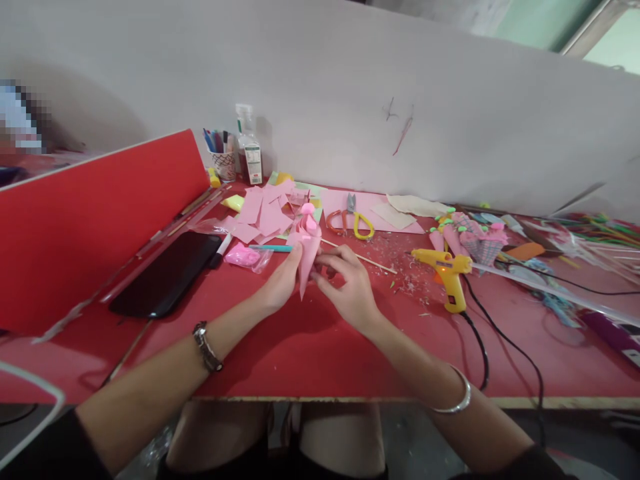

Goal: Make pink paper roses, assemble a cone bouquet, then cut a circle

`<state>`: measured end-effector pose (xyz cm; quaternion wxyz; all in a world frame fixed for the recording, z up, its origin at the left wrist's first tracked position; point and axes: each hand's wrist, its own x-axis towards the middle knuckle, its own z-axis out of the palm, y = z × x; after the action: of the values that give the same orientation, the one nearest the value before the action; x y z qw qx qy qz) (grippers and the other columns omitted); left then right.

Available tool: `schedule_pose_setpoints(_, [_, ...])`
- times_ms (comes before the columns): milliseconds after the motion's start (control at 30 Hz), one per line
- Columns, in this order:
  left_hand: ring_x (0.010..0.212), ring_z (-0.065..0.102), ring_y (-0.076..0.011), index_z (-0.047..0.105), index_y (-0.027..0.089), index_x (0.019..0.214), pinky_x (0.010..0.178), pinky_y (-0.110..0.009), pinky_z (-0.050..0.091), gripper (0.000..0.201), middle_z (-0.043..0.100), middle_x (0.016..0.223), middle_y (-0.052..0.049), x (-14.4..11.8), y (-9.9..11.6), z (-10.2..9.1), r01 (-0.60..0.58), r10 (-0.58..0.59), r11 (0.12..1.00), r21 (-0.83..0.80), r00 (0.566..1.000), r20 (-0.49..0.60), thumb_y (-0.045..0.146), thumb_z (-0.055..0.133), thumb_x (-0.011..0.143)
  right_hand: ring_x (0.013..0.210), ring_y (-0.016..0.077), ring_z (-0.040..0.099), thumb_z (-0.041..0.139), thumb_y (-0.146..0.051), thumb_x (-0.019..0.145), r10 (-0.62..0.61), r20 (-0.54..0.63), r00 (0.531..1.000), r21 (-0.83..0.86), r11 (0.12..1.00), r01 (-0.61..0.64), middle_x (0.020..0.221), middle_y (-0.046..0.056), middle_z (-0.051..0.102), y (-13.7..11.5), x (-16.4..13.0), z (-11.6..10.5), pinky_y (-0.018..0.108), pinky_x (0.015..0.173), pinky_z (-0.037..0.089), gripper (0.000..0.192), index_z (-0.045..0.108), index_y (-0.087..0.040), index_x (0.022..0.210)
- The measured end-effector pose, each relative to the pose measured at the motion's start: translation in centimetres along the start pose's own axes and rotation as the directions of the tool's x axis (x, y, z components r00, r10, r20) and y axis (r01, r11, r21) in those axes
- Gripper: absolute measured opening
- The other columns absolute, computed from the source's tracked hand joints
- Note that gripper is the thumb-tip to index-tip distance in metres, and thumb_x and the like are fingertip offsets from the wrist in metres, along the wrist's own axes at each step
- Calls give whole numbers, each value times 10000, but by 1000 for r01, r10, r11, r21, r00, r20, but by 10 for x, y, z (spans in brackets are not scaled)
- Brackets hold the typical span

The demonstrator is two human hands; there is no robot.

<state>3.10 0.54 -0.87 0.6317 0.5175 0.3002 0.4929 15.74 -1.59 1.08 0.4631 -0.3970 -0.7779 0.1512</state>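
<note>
pink paper cone pinched between both hands at table centre

pink paper cone sits upright-ish, point down, over the red table, near the middle. left hand is against its left edge, fingers together and laid flat along the paper. right hand is on the right side, fingertips curled in and closed on the cone's lower edge. a small pink bud shape tops the cone; how it's fixed can't be told.

thin wooden stick runs just behind the right hand, toward the glue gun. yellow glue gun stands well to the right, cord trailing off the table edge. scissors with yellow and orange handles lie on a pink sheet behind the hands. pile of pink paper squares behind-left. black phone flat on the left, beside a red board. teal pen and a pink bag just left of the cone. finished pink cones cluster behind the glue gun.
</note>
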Motion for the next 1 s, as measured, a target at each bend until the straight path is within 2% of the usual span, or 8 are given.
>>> schedule_pose_setpoints(200, [955, 552, -220, 570, 157, 920, 828, -336, 439, 556, 633, 859, -68, 2, -5, -1, -25, 28, 997, -70, 999, 36, 645, 394, 719, 673, 118, 518, 530, -103, 743, -21, -10, 1000, -33, 999, 21, 759, 25, 519, 2, -2, 2, 243, 599, 454, 135, 624, -175, 806])
schedule_pose_setpoints(367, [972, 540, -216, 566, 154, 905, 833, -326, 443, 550, 621, 895, -70, 1, -5, 0, -73, 73, 997, 2, 997, 12, 643, 402, 713, 641, 110, 520, 551, -108, 744, -51, -58, 997, -74, 996, 46, 713, 9, 532, 2, -2, 1, 229, 579, 445, 92, 614, -174, 730])
schedule_pose_setpoints(633, [937, 535, -196, 559, 147, 829, 914, -343, 377, 578, 600, 896, -64, -1, -1, 2, -160, 175, 974, 163, 981, -82, 678, 376, 692, 690, 118, 555, 502, -119, 773, -109, -3, 994, -106, 988, 108, 735, 31, 581, 1, -2, -1, 226, 639, 456, 113, 595, -168, 732])
schedule_pose_setpoints(700, [882, 539, -188, 544, 154, 793, 879, -338, 395, 574, 589, 848, -57, -1, 1, 3, -174, 194, 964, 199, 977, -89, 687, 354, 694, 683, 115, 559, 508, -120, 759, -59, 4, 998, -42, 997, 59, 725, 26, 590, 0, -1, -2, 224, 631, 457, 106, 593, -170, 721])
schedule_pose_setpoints(800, [792, 525, -170, 515, 167, 746, 813, -330, 416, 549, 560, 786, -43, 0, 2, 2, -204, 232, 948, 246, 968, -90, 674, 307, 728, 617, 98, 558, 522, -148, 736, 122, -11, 992, 192, 974, -118, 670, 2, 597, -1, 3, -3, 213, 578, 456, 81, 583, -173, 690])
schedule_pose_setpoints(900, [742, 505, -162, 503, 170, 729, 773, -325, 419, 522, 534, 745, -34, 2, 0, -1, -220, 264, 936, 273, 955, -135, 651, 300, 751, 517, 75, 538, 555, -187, 697, 340, -71, 938, 466, 843, -270, 586, -35, 581, -1, 7, -3, 202, 521, 455, 35, 575, -179, 670])
schedule_pose_setpoints(1000, [747, 506, -170, 501, 170, 730, 765, -327, 418, 513, 527, 737, -36, 3, -1, -3, -197, 245, 946, 259, 955, -169, 650, 319, 743, 510, 66, 549, 592, -182, 649, 469, -119, 875, 606, 732, -311, 591, -45, 602, 1, 10, -4, 199, 527, 468, 33, 592, -185, 681])
